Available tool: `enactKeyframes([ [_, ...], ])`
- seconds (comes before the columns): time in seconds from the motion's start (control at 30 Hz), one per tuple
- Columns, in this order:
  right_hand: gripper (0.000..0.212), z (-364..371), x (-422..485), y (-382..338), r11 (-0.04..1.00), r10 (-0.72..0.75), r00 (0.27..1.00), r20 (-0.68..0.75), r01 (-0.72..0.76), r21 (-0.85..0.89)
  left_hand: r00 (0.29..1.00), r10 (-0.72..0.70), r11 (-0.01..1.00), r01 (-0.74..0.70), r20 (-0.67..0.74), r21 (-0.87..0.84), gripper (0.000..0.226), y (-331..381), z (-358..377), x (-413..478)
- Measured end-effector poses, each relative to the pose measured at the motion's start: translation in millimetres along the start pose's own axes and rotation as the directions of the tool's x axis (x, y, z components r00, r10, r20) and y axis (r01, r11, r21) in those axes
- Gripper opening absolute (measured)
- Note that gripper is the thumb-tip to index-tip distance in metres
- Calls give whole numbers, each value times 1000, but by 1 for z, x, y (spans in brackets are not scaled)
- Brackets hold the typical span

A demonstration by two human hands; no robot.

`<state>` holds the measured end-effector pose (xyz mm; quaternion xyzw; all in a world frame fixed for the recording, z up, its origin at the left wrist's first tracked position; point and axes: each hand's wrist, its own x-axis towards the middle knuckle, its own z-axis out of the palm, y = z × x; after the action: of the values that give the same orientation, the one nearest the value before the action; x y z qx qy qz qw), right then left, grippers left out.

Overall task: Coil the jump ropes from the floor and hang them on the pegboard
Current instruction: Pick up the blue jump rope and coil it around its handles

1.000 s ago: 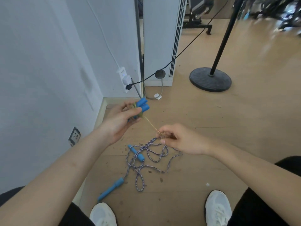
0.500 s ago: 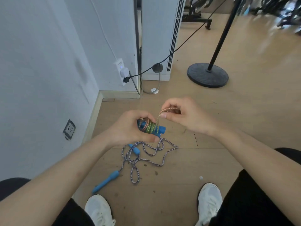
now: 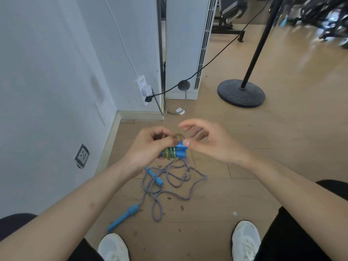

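1. Left grip (image 3: 148, 147) is closed round a pair of blue handles (image 3: 181, 150), fingers curled over them, so that only their ends stick out towards the right grip (image 3: 212, 146).
2. Yellow-green rope (image 3: 170, 153) is wound in several turns round those handles, just beside the left fingers. A blurred loop of it rises just above the handles, between the two grips.
3. Right grip holds nothing: its fingers are spread and loosely bent, and the thumb tip sits at the end of the upper handle. Whether it actually touches cannot be told.
4. Below both grips, on the wooden floor (image 3: 282, 147), lies a second, striped jump rope (image 3: 170, 182) in loose tangled loops.
5. One floor handle (image 3: 156, 176) lies under the left wrist. The other handle (image 3: 123, 217) lies further towards the person, near the left shoe (image 3: 114, 247).
6. Right shoe (image 3: 246, 240) stands under the right forearm.
7. Beyond the grips, a power strip (image 3: 143, 89) hangs on the wall with plugs in it, beside a tall white unit (image 3: 186, 44).
8. Further right of that, well apart from the right grip, stands a black round stand base (image 3: 235, 97).
9. Left of the left grip, a wall socket (image 3: 82, 156) sits low on the wall.
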<state>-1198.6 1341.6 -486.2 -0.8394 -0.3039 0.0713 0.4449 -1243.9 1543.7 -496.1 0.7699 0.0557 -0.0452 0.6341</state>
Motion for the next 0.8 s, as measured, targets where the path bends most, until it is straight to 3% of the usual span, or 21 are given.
enactKeyframes([
  [0.07,59,13,-5,-2,999,-23,995,100,26,-26,1000,-23,998,22,-16,-57,14,1,0,1],
  [0.17,70,27,-5,2,994,-81,993,91,87,-66,999,-31,996,32,14,-85,16,1,2,1],
  [0.3,65,28,-1,1,998,-64,998,22,63,27,995,-56,977,71,78,-202,14,1,4,0],
  [0.63,53,23,0,-3,995,-43,998,43,39,87,966,-56,984,96,251,-152,25,7,-3,-1],
  [0.8,54,20,1,3,981,5,999,-37,2,195,956,-62,995,82,287,-58,38,13,-17,2],
])
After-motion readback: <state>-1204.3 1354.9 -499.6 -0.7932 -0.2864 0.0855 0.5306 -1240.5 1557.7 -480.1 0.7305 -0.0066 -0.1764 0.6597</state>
